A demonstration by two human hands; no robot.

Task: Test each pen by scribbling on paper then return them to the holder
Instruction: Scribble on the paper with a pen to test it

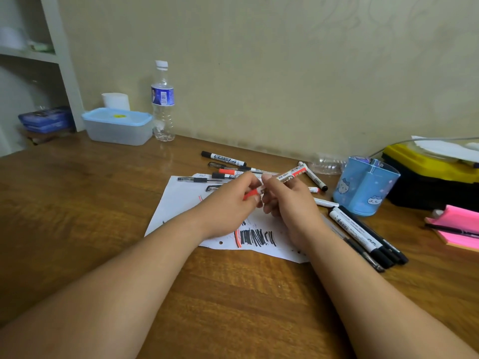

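Above the white paper [178, 200], my right hand [287, 203] grips the white barrel of a red marker [287, 176]. My left hand [230, 203] pinches its red cap [250, 195] right at the barrel's near end. The sheet carries black and red scribbles [256, 237] near its front edge. Several markers and pens [228, 167] lie loose behind the paper. Another group of black and white markers [368, 235] lies to the right of it. The blue pen holder [365, 186] with cat pictures stands at the right.
A clear water bottle [162, 102] and a lidded plastic box [118, 125] stand at the back left by the wall. A yellow and black case [430, 174] and pink sticky notes [458, 229] sit at the right. The desk [77, 203] is wooden.
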